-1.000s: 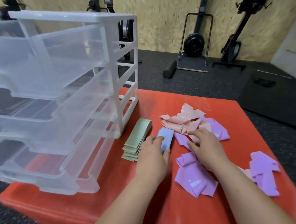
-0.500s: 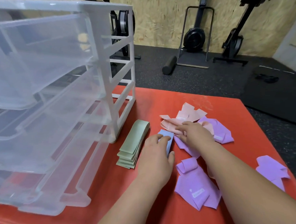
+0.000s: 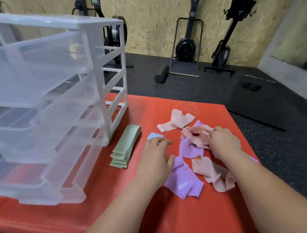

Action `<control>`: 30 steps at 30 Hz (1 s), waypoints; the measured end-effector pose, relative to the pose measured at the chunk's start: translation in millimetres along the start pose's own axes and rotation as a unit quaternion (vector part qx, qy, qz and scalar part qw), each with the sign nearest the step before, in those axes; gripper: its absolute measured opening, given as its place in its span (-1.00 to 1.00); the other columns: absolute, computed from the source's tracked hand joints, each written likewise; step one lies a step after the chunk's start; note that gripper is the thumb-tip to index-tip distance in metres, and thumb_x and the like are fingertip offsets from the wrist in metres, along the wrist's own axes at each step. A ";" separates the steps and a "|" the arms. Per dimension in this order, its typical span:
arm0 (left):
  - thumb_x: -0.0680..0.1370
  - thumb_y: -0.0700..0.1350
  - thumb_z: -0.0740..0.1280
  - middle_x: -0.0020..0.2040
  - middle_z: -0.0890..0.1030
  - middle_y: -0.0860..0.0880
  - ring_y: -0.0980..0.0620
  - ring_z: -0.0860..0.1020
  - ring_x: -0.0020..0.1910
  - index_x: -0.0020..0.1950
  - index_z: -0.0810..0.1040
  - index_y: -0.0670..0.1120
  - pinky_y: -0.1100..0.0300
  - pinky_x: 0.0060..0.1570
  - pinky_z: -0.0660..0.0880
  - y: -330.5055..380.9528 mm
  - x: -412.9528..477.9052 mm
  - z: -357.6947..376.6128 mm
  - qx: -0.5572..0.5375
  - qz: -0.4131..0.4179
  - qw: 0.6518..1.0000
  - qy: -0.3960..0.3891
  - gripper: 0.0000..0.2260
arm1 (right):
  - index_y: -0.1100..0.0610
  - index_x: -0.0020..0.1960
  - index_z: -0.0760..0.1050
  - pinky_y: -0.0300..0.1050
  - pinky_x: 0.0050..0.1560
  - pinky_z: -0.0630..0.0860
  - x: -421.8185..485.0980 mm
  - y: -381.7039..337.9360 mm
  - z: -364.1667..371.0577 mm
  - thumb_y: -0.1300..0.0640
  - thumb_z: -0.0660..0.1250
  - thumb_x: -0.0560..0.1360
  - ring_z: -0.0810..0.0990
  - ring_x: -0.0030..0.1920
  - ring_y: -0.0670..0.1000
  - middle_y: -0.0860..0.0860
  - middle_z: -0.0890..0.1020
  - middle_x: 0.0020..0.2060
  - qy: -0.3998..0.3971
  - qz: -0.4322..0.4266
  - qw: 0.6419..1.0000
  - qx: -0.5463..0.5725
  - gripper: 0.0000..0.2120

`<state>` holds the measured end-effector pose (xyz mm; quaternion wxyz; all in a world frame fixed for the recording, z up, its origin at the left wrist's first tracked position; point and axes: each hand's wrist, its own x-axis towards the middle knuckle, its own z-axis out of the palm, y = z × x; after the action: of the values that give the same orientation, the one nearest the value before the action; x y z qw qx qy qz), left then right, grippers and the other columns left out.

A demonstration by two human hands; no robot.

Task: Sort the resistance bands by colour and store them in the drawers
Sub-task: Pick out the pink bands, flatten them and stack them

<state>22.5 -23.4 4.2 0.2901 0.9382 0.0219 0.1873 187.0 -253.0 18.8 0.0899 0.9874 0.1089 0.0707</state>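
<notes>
Your left hand lies flat, fingers apart, on the blue band beside the green stack; your right hand pinches a pink band. Lift it free of the purple bands. Drawers wait empty beyond.

Red padded surface in the foreground, dark speckled rubber floor, black foam roller lying near upright exercise machines, black mat at right, chipboard wall behind
</notes>
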 end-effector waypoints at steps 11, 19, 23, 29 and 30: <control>0.59 -0.01 0.42 0.36 0.55 0.07 0.00 0.42 0.38 0.42 0.56 0.07 0.20 0.35 0.34 41.3 -33.3 -7.6 -0.068 0.018 0.997 -0.034 -0.61 | -0.04 0.17 0.69 0.02 0.16 0.54 -94.5 18.9 -40.3 0.17 0.41 0.54 0.60 0.16 0.05 -0.11 0.68 0.17 0.189 0.020 0.931 0.311 -0.76; 0.58 0.02 0.43 0.31 0.58 0.10 0.08 0.51 0.29 0.41 0.56 0.07 0.11 0.33 0.44 65.3 -72.5 -14.6 -0.137 0.029 0.989 -0.050 -0.61 | 0.01 0.06 0.58 -0.36 -0.09 0.55 -187.9 10.3 -51.4 0.27 0.55 0.49 0.70 -0.15 -0.14 -0.07 0.74 -0.14 0.136 0.043 0.787 0.600 -0.75; 0.56 0.08 0.48 0.33 0.57 0.21 0.18 0.51 0.31 0.43 0.53 0.12 0.18 0.33 0.43 80.6 -99.1 -21.9 -0.191 0.073 0.977 -0.059 -0.57 | 0.10 0.07 0.64 -0.35 -0.05 0.56 -217.9 12.8 -68.9 0.30 0.52 0.52 0.72 -0.09 -0.13 -0.10 0.76 -0.10 0.124 0.004 0.766 0.631 -0.82; 0.61 0.05 0.46 0.23 0.61 0.28 0.26 0.56 0.22 0.33 0.56 0.13 0.28 0.22 0.48 99.2 -124.1 -23.6 -0.229 0.065 0.971 -0.033 -0.70 | 0.10 0.07 0.69 -0.25 -0.04 0.62 -258.3 5.5 -75.3 0.24 0.51 0.54 0.73 -0.10 -0.08 0.03 0.77 -0.14 0.101 -0.003 0.719 0.687 -0.87; 0.61 0.04 0.45 0.17 0.64 0.27 0.25 0.60 0.15 0.29 0.59 0.12 0.23 0.18 0.53 98.8 -124.8 -23.3 -0.236 0.050 0.970 -0.036 -0.74 | 0.10 0.07 0.70 -0.25 -0.05 0.63 -261.6 4.3 -73.9 0.23 0.52 0.53 0.72 -0.11 -0.07 0.06 0.76 -0.13 0.095 0.006 0.713 0.694 -0.87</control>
<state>-108.6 -111.6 34.3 0.4938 0.8495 -0.0801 0.1674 -76.7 -304.7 60.1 -0.6324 0.7607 0.1291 0.0689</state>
